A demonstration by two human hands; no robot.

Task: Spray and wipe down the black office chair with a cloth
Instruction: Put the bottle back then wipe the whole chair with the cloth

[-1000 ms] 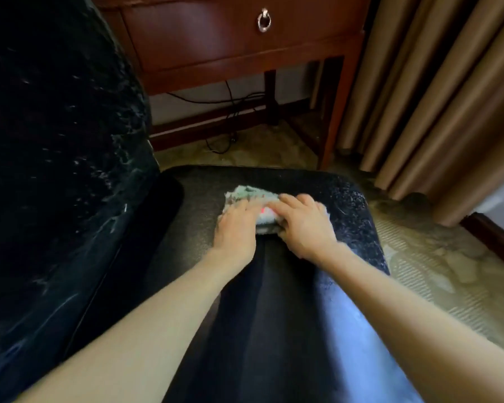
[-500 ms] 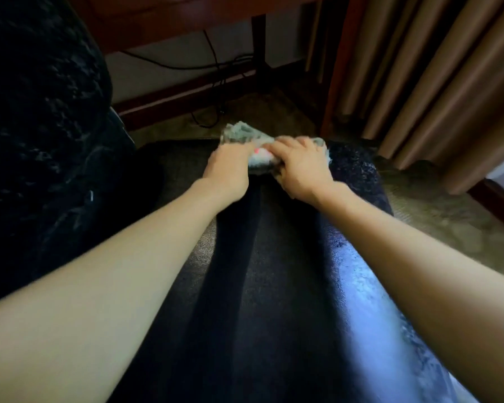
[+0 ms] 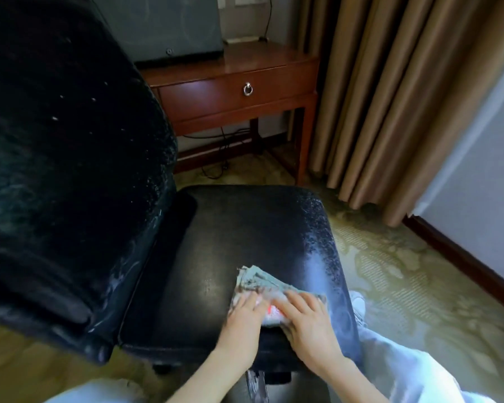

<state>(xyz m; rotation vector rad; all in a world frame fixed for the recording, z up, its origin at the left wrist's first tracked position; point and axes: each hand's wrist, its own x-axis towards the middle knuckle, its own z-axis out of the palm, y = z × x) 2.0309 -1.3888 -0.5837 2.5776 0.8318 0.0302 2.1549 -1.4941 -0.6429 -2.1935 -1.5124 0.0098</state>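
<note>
Now, hands: left hand [image 3: 245, 311] and right hand [image 3: 306, 315] flat, pressing cloth [image 3: 255, 279]
Seat [image 3: 245, 228]: wipe should overlap toward droplets [image 3: 322, 228]

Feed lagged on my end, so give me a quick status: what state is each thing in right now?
Cloth: bunched, flat on the seat near its front edge, under both hands.
Left hand: pressing on the cloth.
Right hand: pressing on the cloth.
Seat: speckled with droplets along its right side.
Backrest: streaked and spotted along its edge.
Drawer: shut.
Curtain: drawn, hanging to the floor.
</note>
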